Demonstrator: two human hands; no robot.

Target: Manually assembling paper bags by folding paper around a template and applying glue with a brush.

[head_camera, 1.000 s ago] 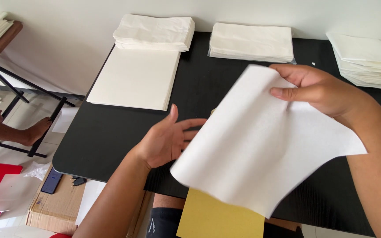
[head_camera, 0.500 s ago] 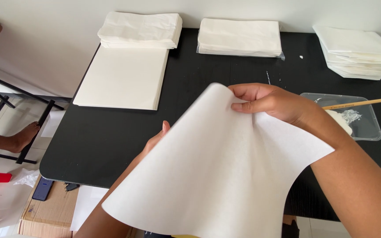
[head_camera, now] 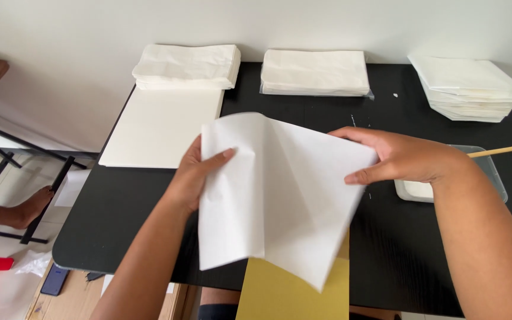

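Both hands hold one white sheet of paper (head_camera: pixel 280 195) up over the near middle of the black table (head_camera: pixel 120 237). Left hand (head_camera: pixel 194 175) grips the sheet's left edge, thumb on the front face, fingers hidden behind. Right hand (head_camera: pixel 404 157) pinches the right edge, fingers closed on it. The sheet is bent along a soft crease running down from its top edge, the left part narrower than the right.

A yellow board (head_camera: pixel 291 290) lies under the sheet at the near table edge. Far left: a flat stack of white sheets (head_camera: pixel 161 124), with a pile of folded paper (head_camera: pixel 188 65) behind it. Far middle: another paper pile (head_camera: pixel 315 71). Far right: a third pile (head_camera: pixel 469 86). A clear shallow tray (head_camera: pixel 493 172) sits just right of the right hand, a wooden stick (head_camera: pixel 505 150) resting across it.
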